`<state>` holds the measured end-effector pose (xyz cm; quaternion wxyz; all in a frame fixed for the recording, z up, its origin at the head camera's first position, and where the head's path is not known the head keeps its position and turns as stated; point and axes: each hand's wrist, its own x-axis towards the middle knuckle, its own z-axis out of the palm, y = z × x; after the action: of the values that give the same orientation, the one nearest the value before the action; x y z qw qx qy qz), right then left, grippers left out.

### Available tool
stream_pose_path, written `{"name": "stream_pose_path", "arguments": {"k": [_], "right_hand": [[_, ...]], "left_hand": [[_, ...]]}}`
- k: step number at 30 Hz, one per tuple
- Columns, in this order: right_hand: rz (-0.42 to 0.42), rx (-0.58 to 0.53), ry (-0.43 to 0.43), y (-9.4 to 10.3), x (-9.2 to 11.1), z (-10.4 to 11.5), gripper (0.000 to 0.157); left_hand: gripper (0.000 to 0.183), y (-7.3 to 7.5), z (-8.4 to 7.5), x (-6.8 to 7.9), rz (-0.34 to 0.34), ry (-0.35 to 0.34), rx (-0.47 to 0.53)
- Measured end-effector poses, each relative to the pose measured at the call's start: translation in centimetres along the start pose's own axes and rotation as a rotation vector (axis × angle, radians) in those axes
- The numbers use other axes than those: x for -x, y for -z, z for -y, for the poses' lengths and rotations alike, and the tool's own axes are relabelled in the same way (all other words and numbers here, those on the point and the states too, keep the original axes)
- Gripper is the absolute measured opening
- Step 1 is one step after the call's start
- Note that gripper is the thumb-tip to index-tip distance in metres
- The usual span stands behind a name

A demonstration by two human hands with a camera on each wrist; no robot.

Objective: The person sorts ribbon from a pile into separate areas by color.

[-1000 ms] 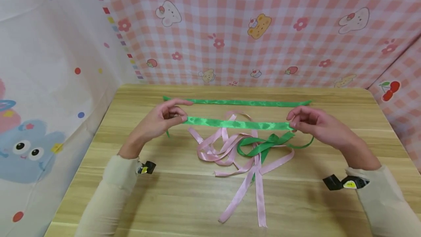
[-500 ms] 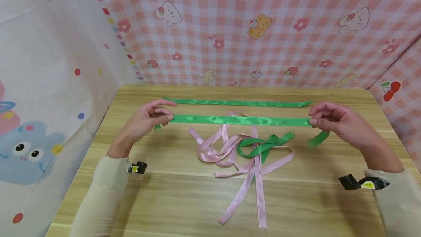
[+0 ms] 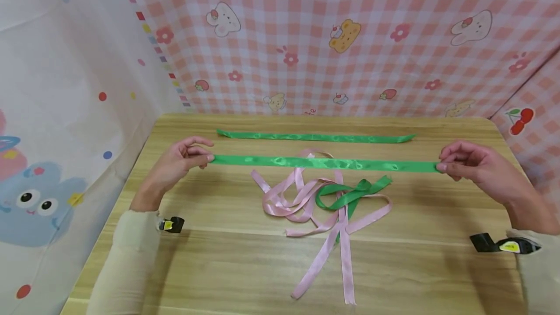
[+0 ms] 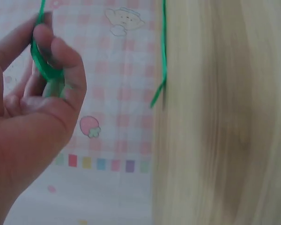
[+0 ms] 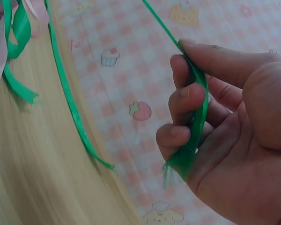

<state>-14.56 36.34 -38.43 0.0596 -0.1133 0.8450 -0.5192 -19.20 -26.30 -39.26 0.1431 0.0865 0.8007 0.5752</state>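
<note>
A green satin ribbon (image 3: 323,162) stretches nearly straight between both hands, above the table. The left hand (image 3: 177,163) pinches it near one end between thumb and fingers; in the left wrist view the ribbon's tail (image 4: 49,70) curls inside the fingers. At the other end the right hand (image 3: 483,171) pinches the ribbon, and its frayed tip (image 5: 180,164) lies within the palm in the right wrist view. Behind it, a second green ribbon (image 3: 315,137) lies straight along the back of the table. Below are a tangled pile of pink ribbons (image 3: 284,203) and a looped green ribbon (image 3: 363,187).
The wooden table (image 3: 227,266) ends at a pink checked cloth (image 3: 288,28) at the back. A white printed cloth (image 3: 78,62) hangs on the left. Small black cameras (image 3: 503,244) sit on both wrists.
Both hands have moved apart, the left hand leftward and the right hand rightward, so a longer stretch of ribbon shows between them. The ribbons on the table have stayed put.
</note>
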Motion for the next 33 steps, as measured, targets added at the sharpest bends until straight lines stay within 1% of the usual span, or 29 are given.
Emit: {"name": "stream_pose_path", "arguments": {"k": [2, 4, 8, 10, 11, 13, 16, 18, 20, 23, 25, 26, 28, 30, 33], "right_hand": [[0.005, -0.017, -0.008, 0.3, 0.0, -0.5, 0.015], [0.01, -0.035, -0.012, 0.5, -0.1, -0.9, 0.015], [-0.007, -0.07, -0.027, 0.9, 0.0, -2.0, 0.014], [-0.026, -0.095, -0.039, 1.0, 0.1, -2.5, 0.012], [-0.037, -0.115, -0.044, 1.0, 0.1, -2.8, 0.011], [-0.056, -0.174, -0.049, 0.9, 0.0, -3.3, 0.009], [-0.071, -0.309, -0.037, 0.5, -0.2, -3.8, 0.012], [-0.062, -0.395, -0.021, 0.4, -0.3, -4.1, 0.015], [-0.041, -0.449, -0.011, 0.2, -0.4, -4.4, 0.016], [-0.035, -0.452, -0.031, 0.2, -0.4, -4.8, 0.015], [-0.043, -0.428, -0.052, 0.1, -0.5, -5.1, 0.013], [-0.05, -0.416, -0.063, 0.0, -0.6, -5.2, 0.011], [-0.071, -0.407, -0.084, -0.2, -0.9, -5.4, 0.009], [-0.081, -0.426, -0.093, -0.4, -1.3, -5.6, 0.008], [-0.114, -0.495, -0.102, -0.8, -2.0, -5.9, 0.01]], "left_hand": [[0.026, 0.2, 0.3, 0.0, -0.034, 0.027, -0.008], [0.027, 0.4, 0.6, 0.0, -0.049, 0.025, 0.001], [0.025, 1.0, 1.4, 0.1, -0.02, -0.002, 0.059], [0.026, 1.3, 1.7, 0.1, -0.01, 0.008, 0.091], [0.026, 1.5, 1.9, 0.1, -0.016, 0.026, 0.093], [0.027, 1.7, 2.2, 0.2, -0.042, 0.065, 0.079], [0.027, 1.9, 2.7, 0.1, -0.087, 0.113, 0.051], [0.026, 2.0, 3.1, 0.0, -0.096, 0.12, 0.072], [0.024, 2.1, 3.5, -0.1, -0.09, 0.112, 0.133], [0.024, 2.2, 4.1, -0.2, -0.081, 0.101, 0.23], [0.025, 2.3, 4.3, -0.3, -0.087, 0.107, 0.244], [0.026, 2.3, 4.4, -0.4, -0.096, 0.114, 0.242], [0.03, 2.2, 4.6, -0.5, -0.125, 0.141, 0.202], [0.04, 2.1, 4.7, -0.9, -0.161, 0.177, 0.174], [0.055, 1.9, 4.9, -1.5, -0.208, 0.23, 0.178]]}}
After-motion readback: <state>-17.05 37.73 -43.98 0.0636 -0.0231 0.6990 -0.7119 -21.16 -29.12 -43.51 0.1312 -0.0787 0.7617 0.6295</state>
